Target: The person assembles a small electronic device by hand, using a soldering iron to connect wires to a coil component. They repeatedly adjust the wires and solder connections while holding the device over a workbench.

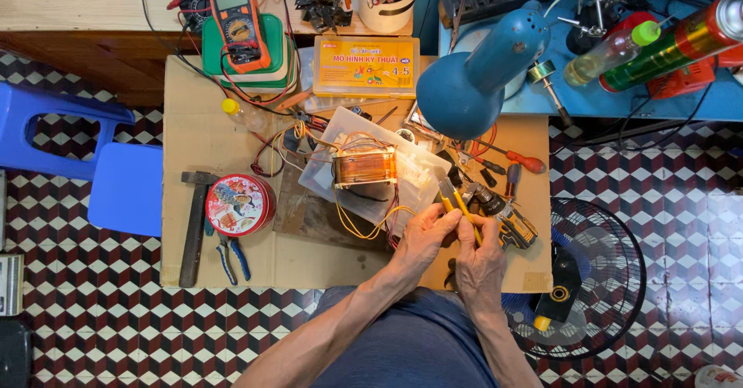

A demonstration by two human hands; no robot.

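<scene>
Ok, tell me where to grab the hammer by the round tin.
Grip the hammer low on its dark handle, coming from above at the near end. It lies flat on the cardboard, head away, and the red round tin crowds its upper right side.

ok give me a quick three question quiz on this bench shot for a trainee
1. True or false: both hands hold the yellow-handled tool.
2. What lies right of the hammer? A) round red tin B) blue lamp C) fan
3. What colour is the winding on the transformer?

Key: 1 true, left hand and right hand meet on it. 2 A. 3 copper-orange.
</scene>
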